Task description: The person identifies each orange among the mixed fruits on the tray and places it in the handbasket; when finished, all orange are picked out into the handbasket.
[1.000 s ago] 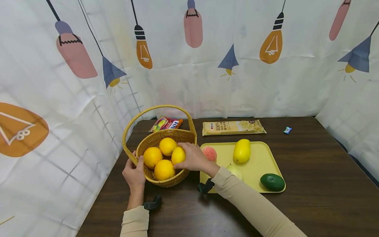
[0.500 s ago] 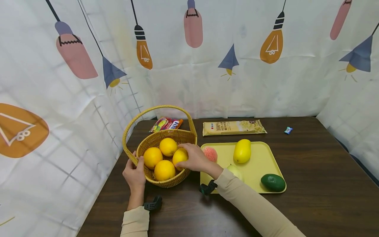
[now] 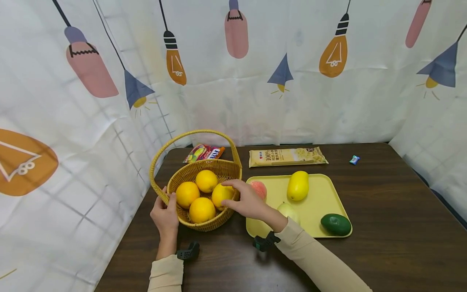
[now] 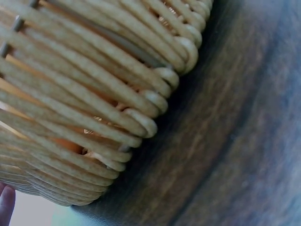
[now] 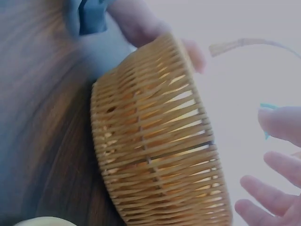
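A yellow wicker basket [image 3: 209, 224] with a tall arched handle stands on the dark table and holds several oranges [image 3: 202, 210]. My left hand [image 3: 166, 219] grips the basket's left side, thumb at the rim near the handle's base. At the right rim, my right hand [image 3: 251, 200] hovers with fingers spread beside the rightmost orange [image 3: 220, 194], partly covering it. In the right wrist view, the fingers [image 5: 265, 195] of that hand are apart and hold nothing. The left wrist view shows mostly the basket's woven wall [image 4: 70, 94] and the table.
A yellow tray [image 3: 321, 186] right of the basket carries a peach [image 3: 260, 189], a yellow mango-like fruit [image 3: 298, 185], a pale green fruit [image 3: 288, 211] and a dark green avocado [image 3: 335, 224]. Behind lie a red snack bag [image 3: 204, 153], a noodle packet [image 3: 288, 157] and a small blue candy [image 3: 354, 159].
My right hand has let go of the rightmost orange, which now rests in the basket, and has drawn back to the right with its fingers opening. The left hand stays put.
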`<state>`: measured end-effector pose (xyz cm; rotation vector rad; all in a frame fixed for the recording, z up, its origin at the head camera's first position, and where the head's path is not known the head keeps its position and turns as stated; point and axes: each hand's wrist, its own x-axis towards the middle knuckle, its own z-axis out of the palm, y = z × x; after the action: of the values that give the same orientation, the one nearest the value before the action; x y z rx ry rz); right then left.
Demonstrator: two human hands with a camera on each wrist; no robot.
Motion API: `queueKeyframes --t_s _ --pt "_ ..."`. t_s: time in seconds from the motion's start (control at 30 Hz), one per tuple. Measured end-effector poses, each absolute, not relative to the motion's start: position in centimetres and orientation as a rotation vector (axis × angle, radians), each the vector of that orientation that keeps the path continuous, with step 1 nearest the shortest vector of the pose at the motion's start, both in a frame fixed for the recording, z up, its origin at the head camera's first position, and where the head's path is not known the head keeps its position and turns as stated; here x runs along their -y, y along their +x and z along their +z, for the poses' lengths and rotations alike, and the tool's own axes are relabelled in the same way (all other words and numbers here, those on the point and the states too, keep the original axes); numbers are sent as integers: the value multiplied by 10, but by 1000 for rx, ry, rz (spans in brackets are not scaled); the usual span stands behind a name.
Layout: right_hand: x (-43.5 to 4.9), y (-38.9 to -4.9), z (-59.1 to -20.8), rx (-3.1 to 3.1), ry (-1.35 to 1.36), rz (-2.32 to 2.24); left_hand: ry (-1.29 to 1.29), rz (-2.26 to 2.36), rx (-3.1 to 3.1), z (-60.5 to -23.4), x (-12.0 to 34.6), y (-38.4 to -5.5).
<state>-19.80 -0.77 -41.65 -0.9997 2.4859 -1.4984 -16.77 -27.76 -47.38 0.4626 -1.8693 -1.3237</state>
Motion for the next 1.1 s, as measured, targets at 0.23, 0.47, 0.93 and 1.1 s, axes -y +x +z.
queueKeyframes --t_s 0.23,0.47,0.93,1.1 --pt "-14 -189 -413 -2368 -952 -1874 468 -1320 1866 -475 278 -169" --pt "-41 -190 -403 -2417 -856 -1986 471 -1319 1871 -473 278 -169" --pt "-94 -206 -387 -2560 -701 -1873 330 -1121 1868 -470 283 -168" --pt "-104 -208 -383 -2578 -687 -1857 200 -1080 1856 -470 285 -168"
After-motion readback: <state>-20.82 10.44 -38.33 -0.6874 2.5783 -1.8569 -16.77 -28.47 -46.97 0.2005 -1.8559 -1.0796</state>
